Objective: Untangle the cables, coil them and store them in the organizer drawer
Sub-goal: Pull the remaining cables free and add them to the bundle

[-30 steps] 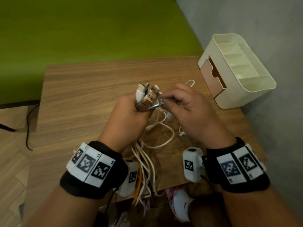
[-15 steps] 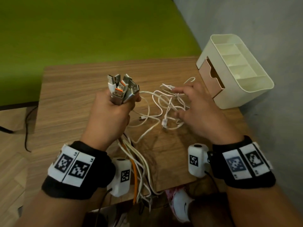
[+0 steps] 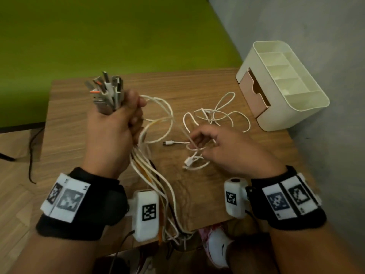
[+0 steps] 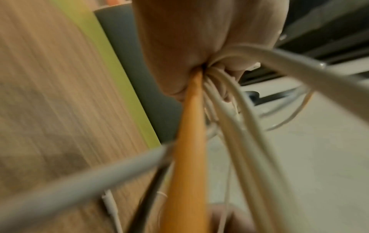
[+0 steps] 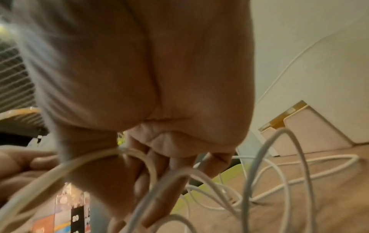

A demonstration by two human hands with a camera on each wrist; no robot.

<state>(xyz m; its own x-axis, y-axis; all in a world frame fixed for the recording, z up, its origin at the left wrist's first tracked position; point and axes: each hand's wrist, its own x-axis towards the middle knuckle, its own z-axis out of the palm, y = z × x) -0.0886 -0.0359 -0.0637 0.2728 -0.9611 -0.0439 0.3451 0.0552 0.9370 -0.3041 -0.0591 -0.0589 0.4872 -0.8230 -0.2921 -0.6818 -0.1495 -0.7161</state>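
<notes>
Legible text is limited to the number "20" on a black printed strip (image 5: pixel 75 218) at 7 o'clock in the right wrist view; the wristband tags (image 3: pixel 65 198) carry only coded patterns.

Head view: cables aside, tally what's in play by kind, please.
Bare hands: 2, left hand gripping cable bundle, right hand pinching white cable
White wrist cameras: 2
Cream plastic organizer: 1
Pink drawer: 1
Wooden table: 1
Total: 7

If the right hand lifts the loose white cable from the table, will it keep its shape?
Probably not. The white cable lies in slack, uneven loops, so it looks floppy and should sag. It is thin, so likely light. Its loops cross near the right hand, so they may snag.
</notes>
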